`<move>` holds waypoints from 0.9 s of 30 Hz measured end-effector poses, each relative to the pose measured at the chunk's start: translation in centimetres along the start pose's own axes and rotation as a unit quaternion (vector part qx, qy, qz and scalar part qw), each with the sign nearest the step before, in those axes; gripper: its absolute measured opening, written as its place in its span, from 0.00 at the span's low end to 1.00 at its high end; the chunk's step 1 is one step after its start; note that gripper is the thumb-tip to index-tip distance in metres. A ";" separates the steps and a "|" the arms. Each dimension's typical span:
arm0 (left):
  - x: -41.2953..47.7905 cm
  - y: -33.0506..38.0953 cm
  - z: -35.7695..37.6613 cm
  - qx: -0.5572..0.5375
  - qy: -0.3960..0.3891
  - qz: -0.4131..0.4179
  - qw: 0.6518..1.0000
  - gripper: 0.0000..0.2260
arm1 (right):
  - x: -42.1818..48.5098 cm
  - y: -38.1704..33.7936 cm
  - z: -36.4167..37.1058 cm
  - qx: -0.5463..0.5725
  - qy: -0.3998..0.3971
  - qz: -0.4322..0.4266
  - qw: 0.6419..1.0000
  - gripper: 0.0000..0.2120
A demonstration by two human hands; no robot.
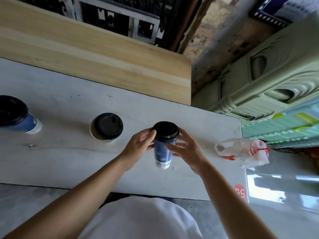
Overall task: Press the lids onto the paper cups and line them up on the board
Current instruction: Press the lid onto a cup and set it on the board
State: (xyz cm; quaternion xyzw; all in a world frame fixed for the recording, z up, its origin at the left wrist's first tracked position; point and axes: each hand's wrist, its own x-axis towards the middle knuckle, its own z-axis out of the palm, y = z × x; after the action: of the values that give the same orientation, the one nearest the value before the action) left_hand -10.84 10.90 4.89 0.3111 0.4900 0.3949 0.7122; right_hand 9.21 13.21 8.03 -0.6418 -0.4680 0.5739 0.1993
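The blue cup (pixel 163 153) stands near the right end of the pale board (pixel 69 104), its base on the board or just off it; I cannot tell which. Its black lid (pixel 165 131) sits level on the rim and looks seated. The left hand (pixel 141 143) wraps the upper wall just under the lid, and the right hand (pixel 187 152) curls round the opposite side with its fingers across the front. Gripping from both sides likely steadies the thin paper wall while the cup is squared into place.

To the left a cream cup (pixel 101 135) and, further along, a second blue cup (pixel 29 124) both carry lids and are spaced well apart, so this one probably extends their row. A wooden plank (pixel 96 61) runs behind the board. A crumpled plastic bag (pixel 241 150) lies at the board's right edge, apart from the cups, and the grey worktop (pixel 25 204) shows below.
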 end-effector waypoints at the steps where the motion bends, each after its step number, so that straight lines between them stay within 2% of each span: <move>1: 0.3 0.3 0.3 -0.015 -0.001 -0.006 1.000 0.15 | 0.4 -0.3 -0.2 -0.024 -0.003 -0.008 1.000 0.37; 4: 1.5 1.0 1.4 -0.072 0.004 -0.042 0.997 0.16 | 1.5 -1.2 -1.4 -0.099 -0.029 -0.019 0.994 0.46; 7: 3.1 1.1 2.9 -0.176 0.032 -0.101 0.979 0.18 | 3.1 -2.7 -3.1 -0.171 -0.048 -0.015 0.984 0.52; 9: 4.2 0.5 3.5 -0.148 0.067 -0.116 0.980 0.20 | 4.6 -4.5 -4.0 -0.271 -0.053 -0.023 0.961 0.53; 10: 4.9 -0.3 3.4 -0.052 0.099 -0.096 0.989 0.20 | 5.5 -5.6 -4.5 -0.333 -0.054 -0.023 0.941 0.52; 11: 5.5 -1.5 3.1 0.096 0.142 -0.062 0.983 0.21 | 6.4 -6.7 -5.1 -0.390 -0.056 -0.025 0.919 0.51; 12: 6.1 -2.9 2.5 0.260 0.175 -0.025 0.949 0.22 | 7.4 -7.9 -5.5 -0.439 -0.059 -0.034 0.896 0.49; 13: 6.7 -4.4 2.0 0.398 0.204 0.003 0.895 0.23 | 8.5 -9.0 -6.0 -0.481 -0.063 -0.051 0.873 0.49; 14: 7.3 -5.7 1.7 0.481 0.225 0.006 0.848 0.24 | 9.6 -10.2 -6.3 -0.522 -0.068 -0.069 0.848 0.50; 15: 7.8 -6.8 1.4 0.523 0.236 -0.002 0.819 0.28 | 10.6 -11.3 -6.6 -0.562 -0.070 -0.087 0.819 0.50; 19: 9.7 -9.3 0.8 0.603 0.268 -0.033 0.750 0.40 | 13.6 -16.2 -6.6 -0.692 -0.065 -0.142 0.704 0.50; 24: 11.0 -11.6 1.0 0.593 0.300 -0.085 0.743 0.41 | 16.0 -20.0 -4.7 -0.788 -0.087 -0.214 0.570 0.47; 27: 11.5 -12.4 1.2 0.591 0.312 -0.092 0.739 0.42 | 17.4 -21.1 -3.1 -0.810 -0.071 -0.273 0.515 0.39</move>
State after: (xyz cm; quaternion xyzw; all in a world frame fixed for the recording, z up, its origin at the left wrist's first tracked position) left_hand -4.14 14.65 -10.26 0.4823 0.8457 0.0336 0.2259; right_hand 2.52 38.64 16.00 -0.3231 -0.8948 -0.0922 -0.2941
